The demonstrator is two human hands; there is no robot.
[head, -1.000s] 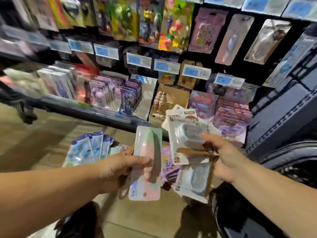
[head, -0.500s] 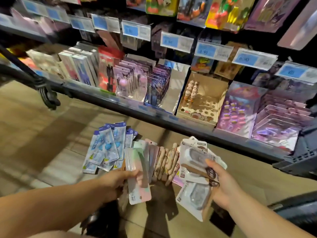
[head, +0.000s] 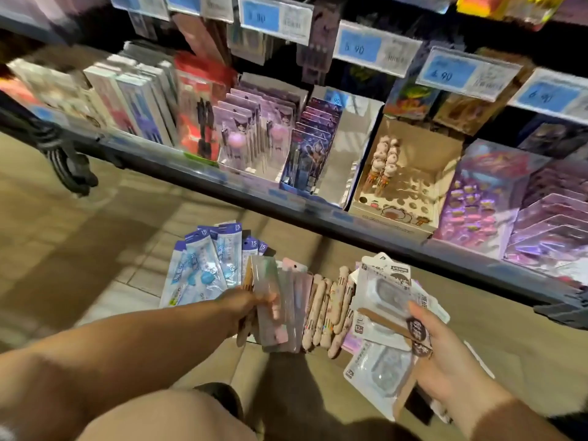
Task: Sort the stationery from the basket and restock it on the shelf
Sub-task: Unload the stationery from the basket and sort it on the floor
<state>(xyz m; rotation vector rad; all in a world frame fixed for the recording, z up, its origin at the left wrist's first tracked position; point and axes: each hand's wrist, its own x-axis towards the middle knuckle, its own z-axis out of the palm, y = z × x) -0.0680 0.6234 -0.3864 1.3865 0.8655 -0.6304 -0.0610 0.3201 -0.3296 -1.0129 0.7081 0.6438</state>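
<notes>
low down, the left hand grips a pastel pink-and-green pack at six o'clock in view. the right hand, at four o'clock, holds a stack of white blister packs, thumb pressed on top. pink pens lie on the floor between them, blue packs fanned at their nine o'clock; the shelf runs at twelve.

The pastel packet stands upright near perhaps three white blister packs.

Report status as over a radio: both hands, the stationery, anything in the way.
Left hand grips pastel pack. Right hand grips white packs. Blue packs, pens laid on floor. Nothing blocks shelf.
</notes>
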